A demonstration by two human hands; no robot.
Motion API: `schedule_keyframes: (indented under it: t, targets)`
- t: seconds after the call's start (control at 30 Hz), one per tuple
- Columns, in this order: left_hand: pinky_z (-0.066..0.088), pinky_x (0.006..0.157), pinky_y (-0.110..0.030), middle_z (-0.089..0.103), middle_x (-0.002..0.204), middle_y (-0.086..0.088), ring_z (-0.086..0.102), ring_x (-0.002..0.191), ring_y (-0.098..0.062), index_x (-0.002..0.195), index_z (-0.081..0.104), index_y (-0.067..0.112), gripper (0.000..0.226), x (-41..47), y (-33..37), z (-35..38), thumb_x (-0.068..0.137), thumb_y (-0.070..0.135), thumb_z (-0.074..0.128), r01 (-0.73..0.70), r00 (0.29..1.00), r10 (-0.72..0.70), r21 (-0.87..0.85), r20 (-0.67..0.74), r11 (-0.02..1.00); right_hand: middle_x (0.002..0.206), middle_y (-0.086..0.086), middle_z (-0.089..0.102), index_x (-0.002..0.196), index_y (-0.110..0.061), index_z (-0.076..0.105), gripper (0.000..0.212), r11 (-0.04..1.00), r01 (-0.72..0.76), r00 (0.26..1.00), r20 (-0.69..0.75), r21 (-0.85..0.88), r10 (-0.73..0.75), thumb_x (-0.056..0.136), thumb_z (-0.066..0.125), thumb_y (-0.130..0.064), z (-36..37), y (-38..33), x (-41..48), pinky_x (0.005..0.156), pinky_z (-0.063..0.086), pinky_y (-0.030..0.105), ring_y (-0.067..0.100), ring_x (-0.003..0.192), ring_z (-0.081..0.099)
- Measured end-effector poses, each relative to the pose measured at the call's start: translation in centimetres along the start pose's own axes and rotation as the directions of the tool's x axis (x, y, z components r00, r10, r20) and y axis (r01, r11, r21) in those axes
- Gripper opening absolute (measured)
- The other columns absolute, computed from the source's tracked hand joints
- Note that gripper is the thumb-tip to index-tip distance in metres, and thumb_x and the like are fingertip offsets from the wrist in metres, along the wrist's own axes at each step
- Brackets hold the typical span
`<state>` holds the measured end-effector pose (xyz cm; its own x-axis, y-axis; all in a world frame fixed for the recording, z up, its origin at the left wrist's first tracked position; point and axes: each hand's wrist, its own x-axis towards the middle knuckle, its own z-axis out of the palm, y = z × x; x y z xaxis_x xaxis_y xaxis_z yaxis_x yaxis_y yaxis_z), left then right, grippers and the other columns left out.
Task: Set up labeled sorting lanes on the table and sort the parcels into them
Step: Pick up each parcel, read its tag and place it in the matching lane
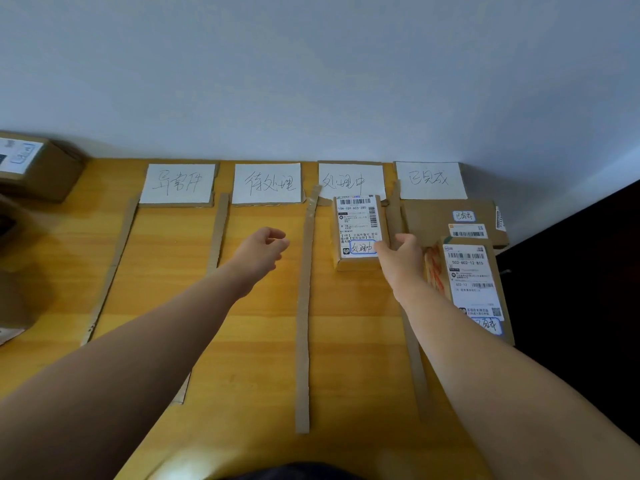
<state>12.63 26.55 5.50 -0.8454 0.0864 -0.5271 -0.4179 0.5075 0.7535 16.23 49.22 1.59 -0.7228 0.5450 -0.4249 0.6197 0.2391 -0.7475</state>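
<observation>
While the parcel (358, 230) is lying lengthwise near the table's (242, 341) far edge, the right hand (401, 258) is pinching its near right corner; the left hand (263, 249) is hovering further left, loosely curled and empty.

Left-to-right, card one (177, 183) read 异常件, card two (266, 183) 待处理, card three (349, 180) 处理中, card four (429, 180) 已完成; middle parcel (358, 230) showed 15H-159-A03-280, right parcel (472, 282) 502-602-12-815.

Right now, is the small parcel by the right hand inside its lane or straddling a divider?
Inside: small parcel lies flat, label up, between cardboard strips; right hand holds its corner.
</observation>
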Motion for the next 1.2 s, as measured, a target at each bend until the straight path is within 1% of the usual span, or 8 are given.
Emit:
schedule_keyframes:
  t: [0.1,0.17,0.33,0.43,0.53,0.77,0.93,1.2]
  targets:
    - [0.048,0.087,-0.033,0.055,0.117,-0.004,0.056,0.108,-0.021,0.128,0.050,0.014,0.032,-1.0,-0.6,-1.0,0.099,0.026,0.048,-0.014,1.000,0.014,-0.018,-0.012,1.000,0.135,0.009,0.044,0.134,-0.013,0.044,0.050,0.981,0.099,0.989,-0.096,-0.169,-0.116,0.089,0.062,-0.025,-0.3,-0.7,-1.4,0.094,0.043,0.035,0.026,0.126,0.037]
    - [0.048,0.086,-0.033,0.055,0.118,-0.005,0.056,0.106,-0.020,0.127,0.051,0.014,0.031,-1.8,-1.1,-1.9,0.099,0.026,0.048,-0.025,1.000,0.025,-0.036,-0.011,0.999,0.139,0.009,0.040,0.136,-0.014,0.042,0.052,0.960,0.159,0.976,-0.111,-0.230,-0.188,0.089,0.061,-0.024,-0.2,-1.6,-2.7,0.101,0.037,0.035,0.026,0.133,0.029]
    - [0.048,0.093,-0.036,0.056,0.118,-0.004,0.057,0.107,-0.020,0.126,0.052,0.015,0.030,-3.9,-2.5,-6.1,0.098,0.027,0.049,-0.083,0.995,0.080,-0.047,-0.057,0.995,0.139,0.008,0.041,0.135,-0.013,0.041,0.051,0.895,0.320,0.919,-0.129,-0.309,-0.373,0.088,0.061,-0.021,2.4,-4.3,-6.4,0.103,0.037,0.033,0.024,0.131,0.029]
    - [0.046,0.097,-0.039,0.056,0.120,-0.001,0.055,0.109,-0.020,0.125,0.053,0.017,0.030,-5.0,-4.0,-10.1,0.097,0.028,0.050,-0.112,0.989,0.109,-0.021,-0.102,0.993,0.143,0.008,0.038,0.138,-0.013,0.039,0.052,0.889,0.357,0.914,-0.091,-0.287,-0.396,0.089,0.058,-0.017,5.7,-6.3,-9.3,0.107,0.032,0.036,0.026,0.136,0.025]
    - [0.043,0.088,-0.035,0.054,0.121,0.002,0.053,0.110,-0.021,0.128,0.052,0.019,0.031,-5.8,-6.2,-14.8,0.098,0.028,0.049,-0.133,0.979,0.137,0.039,-0.149,0.990,0.144,0.009,0.038,0.138,-0.013,0.040,0.052,0.877,0.402,0.899,-0.066,-0.264,-0.432,0.089,0.057,-0.017,10.0,-8.1,-12.5,0.109,0.028,0.036,0.027,0.135,0.026]
    - [0.041,0.083,-0.028,0.056,0.119,0.004,0.051,0.107,-0.013,0.129,0.051,0.019,0.032,-6.5,-12.4,-26.7,0.097,0.024,0.050,-0.177,0.951,0.204,0.133,-0.233,0.975,0.141,0.006,0.039,0.138,-0.015,0.039,0.048,0.885,0.426,0.900,-0.009,-0.187,-0.435,0.092,0.053,-0.015,22.2,-11.2,-20.6,0.099,0.030,0.028,0.025,0.134,0.026]
    - [0.039,0.080,-0.026,0.055,0.115,0.004,0.050,0.102,-0.011,0.127,0.052,0.018,0.031,-6.7,-15.8,-33.7,0.097,0.024,0.052,-0.195,0.929,0.248,0.207,-0.273,0.959,0.138,0.001,0.043,0.137,-0.017,0.042,0.045,0.887,0.451,0.893,0.058,-0.099,-0.447,0.093,0.053,-0.015,29.0,-13.3,-25.4,0.105,0.036,0.034,0.020,0.131,0.034]
    - [0.043,0.082,-0.028,0.057,0.121,0.000,0.054,0.106,-0.014,0.127,0.053,0.016,0.031,-8.1,-22.5,-41.2,0.096,0.020,0.050,-0.138,0.934,0.194,0.199,-0.301,0.970,0.143,0.001,0.037,0.139,-0.022,0.038,0.056,0.831,0.532,0.812,0.375,-0.162,-0.447,0.090,0.061,-0.035,37.5,-15.4,-29.8,0.107,0.036,0.036,0.019,0.134,0.033]
